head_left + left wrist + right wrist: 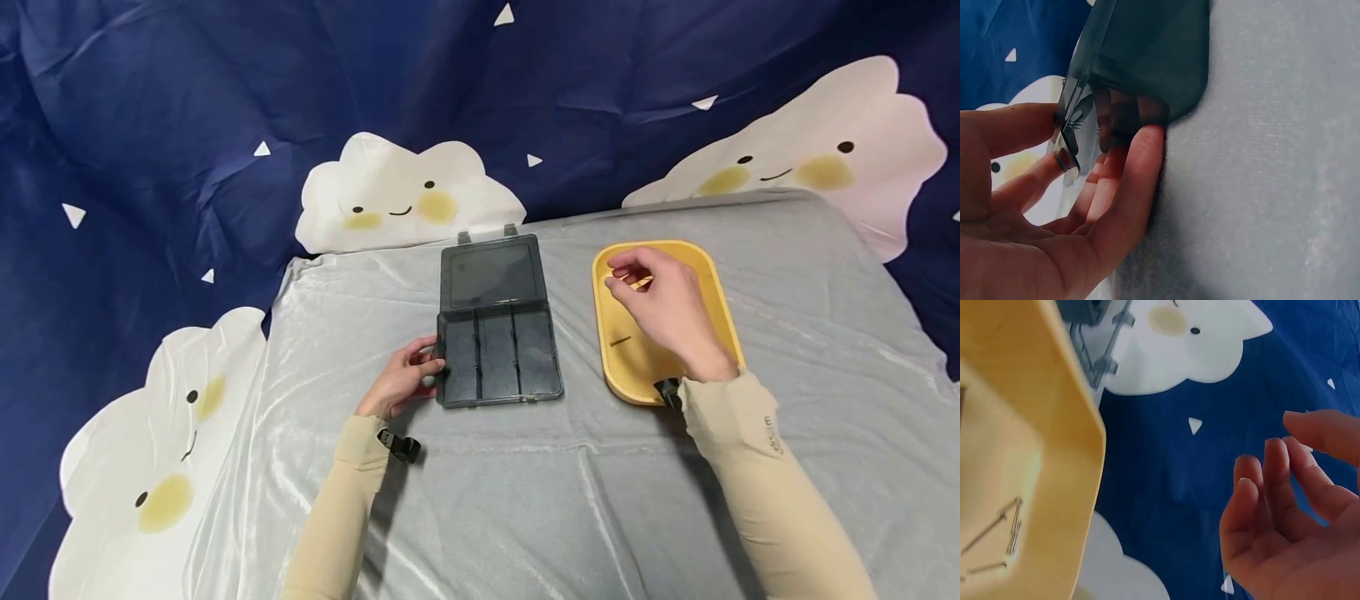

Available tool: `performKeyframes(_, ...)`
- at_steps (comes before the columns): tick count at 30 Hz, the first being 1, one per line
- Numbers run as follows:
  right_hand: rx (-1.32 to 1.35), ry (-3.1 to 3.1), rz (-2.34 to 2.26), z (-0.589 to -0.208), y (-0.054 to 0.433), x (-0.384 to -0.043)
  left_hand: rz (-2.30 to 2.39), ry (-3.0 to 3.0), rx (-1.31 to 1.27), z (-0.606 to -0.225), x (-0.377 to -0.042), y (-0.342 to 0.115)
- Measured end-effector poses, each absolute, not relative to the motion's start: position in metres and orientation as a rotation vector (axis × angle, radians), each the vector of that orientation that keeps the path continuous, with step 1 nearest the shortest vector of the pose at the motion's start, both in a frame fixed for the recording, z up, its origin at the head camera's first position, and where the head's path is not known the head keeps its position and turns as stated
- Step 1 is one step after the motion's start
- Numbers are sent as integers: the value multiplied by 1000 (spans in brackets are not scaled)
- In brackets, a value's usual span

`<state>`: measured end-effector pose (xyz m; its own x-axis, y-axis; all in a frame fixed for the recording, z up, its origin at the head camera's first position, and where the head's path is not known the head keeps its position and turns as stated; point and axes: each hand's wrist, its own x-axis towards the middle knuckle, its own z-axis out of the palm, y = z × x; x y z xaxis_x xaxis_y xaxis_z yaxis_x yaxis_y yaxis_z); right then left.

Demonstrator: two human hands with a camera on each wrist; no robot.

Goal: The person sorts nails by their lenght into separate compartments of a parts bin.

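In the head view a dark translucent plastic compartment box (534, 350) lies on the cloth, its lid (493, 271) folded back. A thin screw (483, 337) rests in its middle compartment. My left hand (401, 379) grips the box's left wall, the thumb on one side and fingertips under the base in the left wrist view. Over the yellow tray (731, 333) hovers my right hand (671, 304), its fingers loosely bent and the thumb apart from them, holding nothing visible. One screw (620, 341) shows in the tray beside it; several screws (1015, 528) appear in the right wrist view.
Grey velvety cloth (510, 500) covers the table. A dark blue curtain (600, 75) with smiling clouds hangs behind and at the left side. The tray stands right of the box, with a strip of cloth between them.
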<state>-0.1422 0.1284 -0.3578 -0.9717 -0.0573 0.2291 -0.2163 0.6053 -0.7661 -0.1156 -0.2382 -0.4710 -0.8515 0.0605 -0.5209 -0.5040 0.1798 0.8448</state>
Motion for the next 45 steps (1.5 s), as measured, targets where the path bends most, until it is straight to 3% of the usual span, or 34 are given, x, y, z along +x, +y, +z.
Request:
performKeyframes(17,86,-2688,1187,-366,177,-142,1724,2009,-409,-470,-115,-241)
performKeyframes(29,53,-2884,1103,-371,187,-171,1739,2016,-418,-472,-115,-239)
performKeyframes(45,58,-3283,950,-407,189,-207,1730,2016,-399,-473,-115,-239)
